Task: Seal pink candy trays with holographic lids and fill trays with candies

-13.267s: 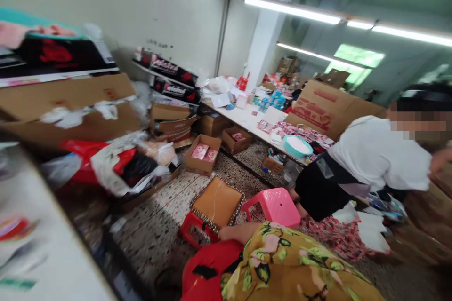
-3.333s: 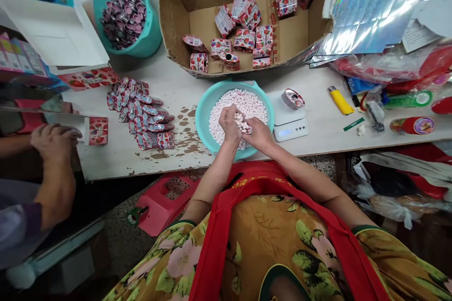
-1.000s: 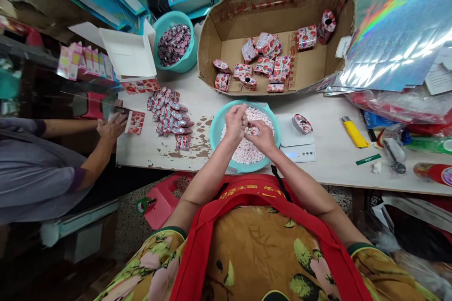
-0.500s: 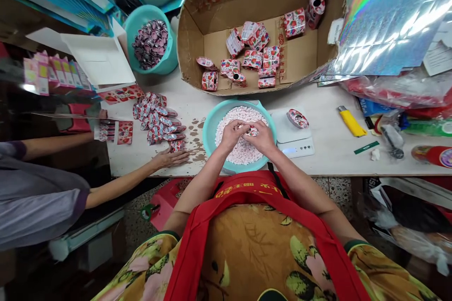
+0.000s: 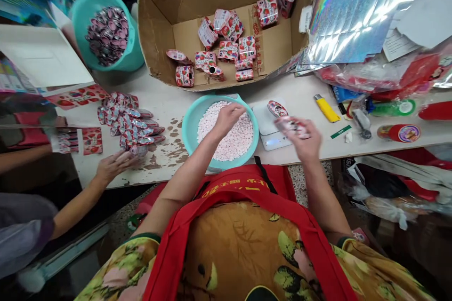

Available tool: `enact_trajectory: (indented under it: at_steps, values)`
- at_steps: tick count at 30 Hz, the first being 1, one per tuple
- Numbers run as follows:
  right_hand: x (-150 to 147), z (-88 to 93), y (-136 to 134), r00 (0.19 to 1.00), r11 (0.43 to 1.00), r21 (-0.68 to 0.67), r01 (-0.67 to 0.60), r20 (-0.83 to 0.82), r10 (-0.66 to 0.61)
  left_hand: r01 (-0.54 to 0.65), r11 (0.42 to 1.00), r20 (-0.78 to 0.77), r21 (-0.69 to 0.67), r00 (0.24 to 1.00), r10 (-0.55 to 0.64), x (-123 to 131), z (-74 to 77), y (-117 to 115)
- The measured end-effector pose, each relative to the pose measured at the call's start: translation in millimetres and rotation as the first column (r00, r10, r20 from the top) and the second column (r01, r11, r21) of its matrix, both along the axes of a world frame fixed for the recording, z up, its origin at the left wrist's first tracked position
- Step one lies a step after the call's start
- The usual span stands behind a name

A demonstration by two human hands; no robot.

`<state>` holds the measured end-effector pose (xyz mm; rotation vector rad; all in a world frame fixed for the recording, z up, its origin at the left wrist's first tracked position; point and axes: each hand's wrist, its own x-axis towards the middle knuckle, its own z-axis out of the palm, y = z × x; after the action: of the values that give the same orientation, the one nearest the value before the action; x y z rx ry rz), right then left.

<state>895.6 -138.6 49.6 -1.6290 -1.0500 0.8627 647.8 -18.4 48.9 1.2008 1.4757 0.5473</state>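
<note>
My left hand (image 5: 229, 118) hovers over the turquoise basin (image 5: 186, 128), its fingers drawn together; whether anything small is between them I cannot make out. Many small pale pink candies (image 5: 226, 143) fill the basin. My right hand (image 5: 308, 142), slightly blurred, is closed around a strawberry-printed oval container (image 5: 292, 127) in front of the white digital scale (image 5: 264, 122). Another such oval container (image 5: 277, 108) rests on the scale's platform, close to the held one.
Behind the basin stands a cardboard box (image 5: 282, 51) with several strawberry-printed containers. A turquoise bucket (image 5: 132, 49) of small lids is back left. A co-worker's hand (image 5: 115, 167) touches a pile of printed containers (image 5: 129, 120). A yellow cutter (image 5: 326, 108) lies right.
My hands have parted. The right one has moved from the basin to the scale with the printed container; the left stays above the candies. The view has shifted to the right.
</note>
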Motion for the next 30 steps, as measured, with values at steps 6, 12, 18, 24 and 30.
enact_trajectory:
  at_steps: [6,12,18,24,30]
  values:
    - [62,-25.7,-2,0.941,0.968,-0.024,0.249,0.243,-0.236,0.802,0.597,-0.685,0.035,0.454,-0.57,99,-5.8,27]
    - [24,-68.5,19,0.963,0.969,-0.054,0.241,0.14,-0.232,0.807,0.59,-0.771,0.003,0.377,-0.513,94,-2.7,32]
    - [4,-81.4,29,0.977,0.974,-0.125,0.189,0.122,-0.174,0.699,0.714,-0.665,0.033,0.549,-0.507,90,-14.5,32]
    - [16,-70.2,10,0.959,0.962,-0.132,0.237,0.192,-0.21,0.762,0.645,-0.647,0.062,0.522,-0.555,133,-21.1,28]
    - [1,-73.6,25,0.97,0.99,-0.117,0.081,0.238,-0.051,0.804,0.593,-0.692,0.034,0.448,-0.566,135,-27.2,36]
